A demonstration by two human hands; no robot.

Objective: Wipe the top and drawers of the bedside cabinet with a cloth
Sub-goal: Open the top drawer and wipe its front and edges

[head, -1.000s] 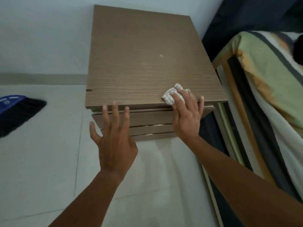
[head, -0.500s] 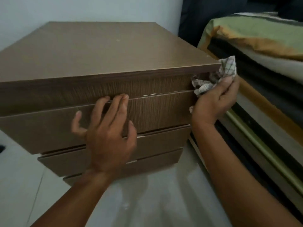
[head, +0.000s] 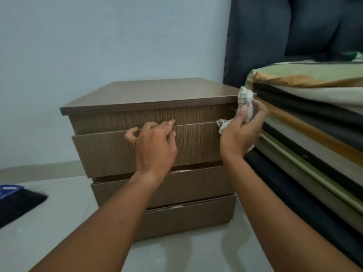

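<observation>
A brown wooden bedside cabinet [head: 161,91] stands on the floor with three drawers, seen from the front. My left hand [head: 155,146] rests on the top drawer [head: 106,152], fingertips hooked over its upper edge. My right hand [head: 241,132] holds a white checked cloth [head: 244,99] bunched against the cabinet's front right corner, just under the top panel. The top drawer front sits slightly forward of the panel above it. The two lower drawers [head: 196,185] are closed.
A bed [head: 314,118] with striped bedding presses close against the cabinet's right side. A dark headboard [head: 284,36] rises behind it. A blue and black brush [head: 13,203] lies on the pale tiled floor [head: 49,228] at the left. The wall is light blue.
The view dropped from above the cabinet to its front. My right hand took the cloth off the top to the front right corner. My left hand settled on the top drawer's edge.
</observation>
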